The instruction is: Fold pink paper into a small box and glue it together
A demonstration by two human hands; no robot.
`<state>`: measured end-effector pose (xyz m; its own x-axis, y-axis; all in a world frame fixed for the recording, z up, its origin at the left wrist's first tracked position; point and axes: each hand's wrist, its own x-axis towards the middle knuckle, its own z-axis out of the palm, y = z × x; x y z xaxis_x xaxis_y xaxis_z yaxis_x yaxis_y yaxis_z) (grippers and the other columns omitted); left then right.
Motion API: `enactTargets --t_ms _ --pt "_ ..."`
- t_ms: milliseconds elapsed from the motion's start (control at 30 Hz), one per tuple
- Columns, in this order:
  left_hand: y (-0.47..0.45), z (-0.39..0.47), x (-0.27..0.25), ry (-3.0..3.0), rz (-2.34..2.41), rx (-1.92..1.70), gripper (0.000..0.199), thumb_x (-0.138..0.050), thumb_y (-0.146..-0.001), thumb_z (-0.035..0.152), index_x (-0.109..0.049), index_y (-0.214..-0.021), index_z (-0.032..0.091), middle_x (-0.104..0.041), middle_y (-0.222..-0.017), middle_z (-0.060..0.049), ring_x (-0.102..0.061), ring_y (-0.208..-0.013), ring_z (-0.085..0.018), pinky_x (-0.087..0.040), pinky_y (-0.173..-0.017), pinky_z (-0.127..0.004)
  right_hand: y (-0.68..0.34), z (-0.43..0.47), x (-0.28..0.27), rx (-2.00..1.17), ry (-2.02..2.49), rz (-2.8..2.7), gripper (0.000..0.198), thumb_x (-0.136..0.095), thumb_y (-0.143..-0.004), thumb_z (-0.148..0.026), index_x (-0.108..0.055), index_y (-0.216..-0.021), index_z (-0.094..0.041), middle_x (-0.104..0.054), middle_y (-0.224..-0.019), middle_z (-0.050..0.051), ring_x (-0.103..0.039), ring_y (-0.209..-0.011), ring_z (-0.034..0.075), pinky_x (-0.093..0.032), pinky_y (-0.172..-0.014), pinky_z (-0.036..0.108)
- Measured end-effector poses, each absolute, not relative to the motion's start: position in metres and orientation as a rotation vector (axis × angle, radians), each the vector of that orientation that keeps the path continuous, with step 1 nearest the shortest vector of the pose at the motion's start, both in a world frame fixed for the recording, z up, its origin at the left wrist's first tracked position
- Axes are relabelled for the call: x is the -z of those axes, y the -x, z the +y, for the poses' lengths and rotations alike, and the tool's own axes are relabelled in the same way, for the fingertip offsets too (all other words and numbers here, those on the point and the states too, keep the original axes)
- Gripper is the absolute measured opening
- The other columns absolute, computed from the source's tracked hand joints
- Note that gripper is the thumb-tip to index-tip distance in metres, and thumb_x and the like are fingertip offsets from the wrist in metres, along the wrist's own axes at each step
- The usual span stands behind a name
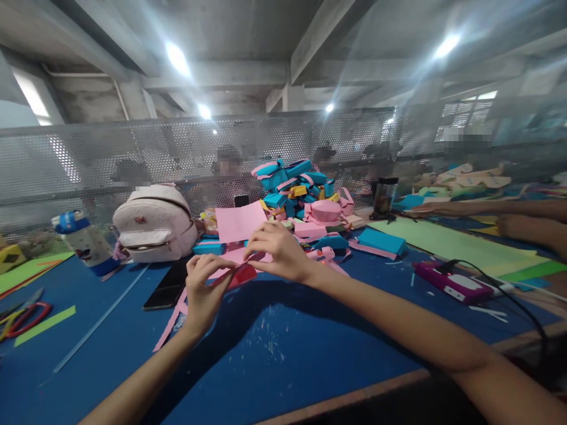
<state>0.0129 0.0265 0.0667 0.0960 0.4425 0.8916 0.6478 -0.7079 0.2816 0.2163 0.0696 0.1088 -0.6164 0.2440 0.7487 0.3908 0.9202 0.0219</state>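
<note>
Both my hands pinch a piece of pink paper [237, 255] above the blue table [283, 354]. My left hand [206, 289] grips its near left edge between thumb and fingers. On the right side, my right hand [279, 251] has its thumb and fingertips closed on the same paper. A larger pink sheet [239, 221] stands tilted just behind; whether it joins the held piece I cannot tell. Under the hands shows a redder pink patch [243, 275]. A pink glue gun [325, 255] lies right of my right hand, partly hidden among paper pieces.
Behind rises a pile of blue, pink and yellow paper boxes [296, 189]. A white backpack [155, 227], a bottle [86, 242], a black phone [167, 287] and scissors [26, 316] are at left. A purple power strip [452, 282] lies right, near another person's arms [509, 212].
</note>
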Motion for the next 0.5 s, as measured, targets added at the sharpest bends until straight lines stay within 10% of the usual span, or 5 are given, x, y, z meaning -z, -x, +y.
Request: enactTargets --t_ms 500 --pt "-0.0137 0.0258 -0.0653 2.190 -1.106 1.660 0.003 -0.069 -0.082 0.024 -0.068 -0.080 0.026 -0.070 -0.078 0.003 -0.062 -0.075 -0.017 -0.033 -0.089 -0.036 -0.2146 0.0687 -0.1078 0.270 0.429 -2.244 0.005 -0.071 -0.082 -0.021 -0.070 -0.087 -0.023 -0.070 -0.089 -0.001 -0.054 -0.090 0.019 -0.031 -0.088 0.034"
